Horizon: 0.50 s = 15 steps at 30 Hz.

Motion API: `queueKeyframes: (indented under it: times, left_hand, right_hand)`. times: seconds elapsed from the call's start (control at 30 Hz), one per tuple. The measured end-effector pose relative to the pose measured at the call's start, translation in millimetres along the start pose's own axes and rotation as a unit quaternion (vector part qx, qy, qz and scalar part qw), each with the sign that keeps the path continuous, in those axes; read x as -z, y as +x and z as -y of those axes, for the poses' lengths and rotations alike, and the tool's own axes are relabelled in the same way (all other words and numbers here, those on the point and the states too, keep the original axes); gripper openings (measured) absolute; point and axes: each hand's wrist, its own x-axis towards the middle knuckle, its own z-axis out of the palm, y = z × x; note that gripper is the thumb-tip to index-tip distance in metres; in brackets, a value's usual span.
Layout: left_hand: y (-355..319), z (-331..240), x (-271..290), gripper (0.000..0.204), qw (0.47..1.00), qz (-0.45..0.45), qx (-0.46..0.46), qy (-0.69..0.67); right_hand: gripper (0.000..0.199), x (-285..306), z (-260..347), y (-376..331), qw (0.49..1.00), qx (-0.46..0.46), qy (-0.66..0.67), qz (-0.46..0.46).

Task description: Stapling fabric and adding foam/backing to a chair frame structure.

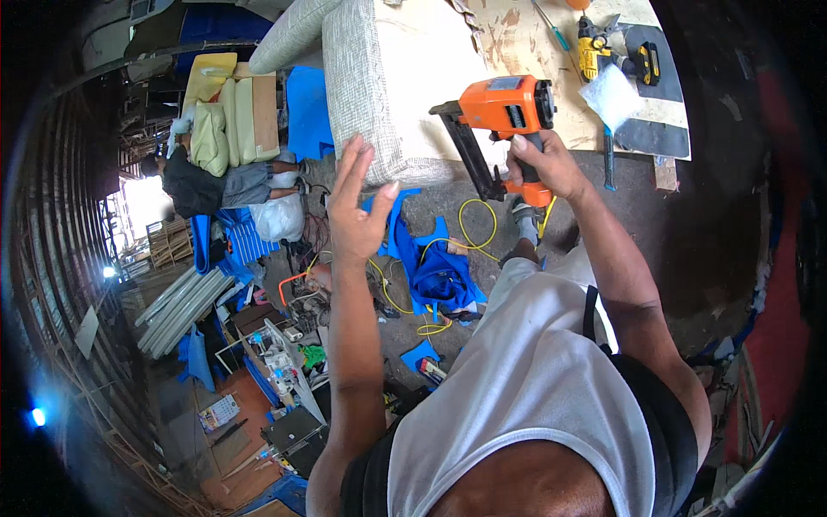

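Note:
My right hand is wrapped round the grip of an orange and black staple gun, its black magazine slanting down to the left. The gun hangs over the near right part of an upholstered piece covered in pale grey woven fabric, its top bare and light. My left hand is raised at the near left corner of that piece, fingers stretched and thumb apart, with nothing in it. Whether its fingertips touch the fabric I cannot tell.
On the work table lie a yellow drill, a battery, a clear plastic bag, a hammer and a screwdriver. A yellow hose and blue cloth cover floor nearby. Another person is at far left.

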Motion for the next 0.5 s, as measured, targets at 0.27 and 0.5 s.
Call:
queueKeyframes:
  times: [0.27,0.5]
  left_hand:
    - [-3,-24,-11,0.037,0.984,-0.066,0.017,0.163]
    - [4,-31,-20,0.03,0.959,-0.083,-0.009,0.272]
  right_hand:
    - [0.044,7,-22,-23,1.0,-0.012,0.0,-0.009]
    - [0.04,3,-28,-40,0.999,-0.041,-0.004,-0.016]
